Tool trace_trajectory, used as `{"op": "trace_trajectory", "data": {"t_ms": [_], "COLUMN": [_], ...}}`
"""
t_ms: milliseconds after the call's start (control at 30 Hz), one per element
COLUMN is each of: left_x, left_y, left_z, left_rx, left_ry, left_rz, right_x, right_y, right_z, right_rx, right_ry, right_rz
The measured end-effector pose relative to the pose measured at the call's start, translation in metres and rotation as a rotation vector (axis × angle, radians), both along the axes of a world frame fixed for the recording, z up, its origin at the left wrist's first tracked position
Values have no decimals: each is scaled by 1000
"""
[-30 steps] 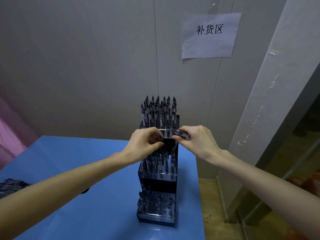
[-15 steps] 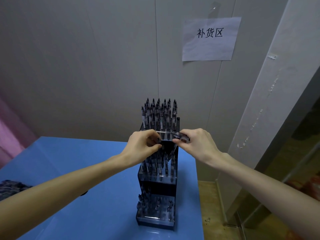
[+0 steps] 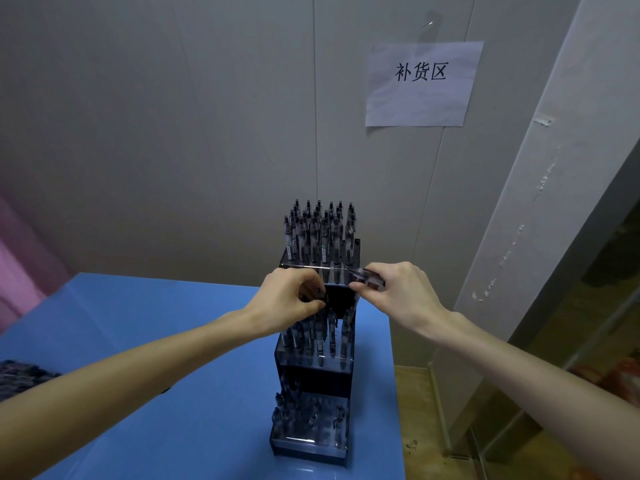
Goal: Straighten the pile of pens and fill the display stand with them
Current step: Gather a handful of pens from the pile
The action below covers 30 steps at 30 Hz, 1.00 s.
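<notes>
1. Step-wise this looks like the filling part, not the straightening. The stand (image 3: 313,344) sits on the blue table (image 3: 138,375) near its right edge. Its top tier is packed with upright pens (image 3: 320,233), the middle tier is mostly full, and the bottom one looks sparser, though it's dark down there.
2. Both hands are up at the front of the top shelf. The left hand (image 3: 287,303) has its fingers curled and pressed together on something small and dark, probably a pen end, just above the middle tier.
3. The right hand (image 3: 398,292) is pinching a clear pen (image 3: 369,277) lying sideways, thumb and fingertips closed on it.
4. My guess for the next move: tip that pen upright and slot it into a free hole without bumping its neighbours.
5. The leftover pile (image 3: 20,379) is a dark heap at the table's left edge, well apart from the stand.
</notes>
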<state>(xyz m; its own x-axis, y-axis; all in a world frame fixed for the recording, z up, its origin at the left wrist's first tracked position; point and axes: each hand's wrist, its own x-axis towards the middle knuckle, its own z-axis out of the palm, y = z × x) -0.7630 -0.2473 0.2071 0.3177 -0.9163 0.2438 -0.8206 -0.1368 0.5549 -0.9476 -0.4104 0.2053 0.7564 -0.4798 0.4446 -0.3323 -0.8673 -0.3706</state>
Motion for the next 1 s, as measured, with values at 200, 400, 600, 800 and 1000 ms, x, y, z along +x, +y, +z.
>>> {"op": "trace_trajectory", "data": {"t_ms": [200,400,600,800,1000], "left_x": [-5,-1,0,-4,-6], "left_y": [-5,-13,-10,-12,-11], "left_z": [1,8,0,-2,-5], "left_rx": [48,110,170,150,128], "left_ry": [-95,-155,-234,-232,-280], "left_rz": [11,87,81,77,87], "right_x": [8,14,14,18,15], "right_y": [4,6,12,12,12], "right_z": [-2,-1,-5,4,-8], "right_rx": [43,108,162,55,52], "right_ry": [95,97,83,194,233], "right_rz": [5,16,5,1,12]}}
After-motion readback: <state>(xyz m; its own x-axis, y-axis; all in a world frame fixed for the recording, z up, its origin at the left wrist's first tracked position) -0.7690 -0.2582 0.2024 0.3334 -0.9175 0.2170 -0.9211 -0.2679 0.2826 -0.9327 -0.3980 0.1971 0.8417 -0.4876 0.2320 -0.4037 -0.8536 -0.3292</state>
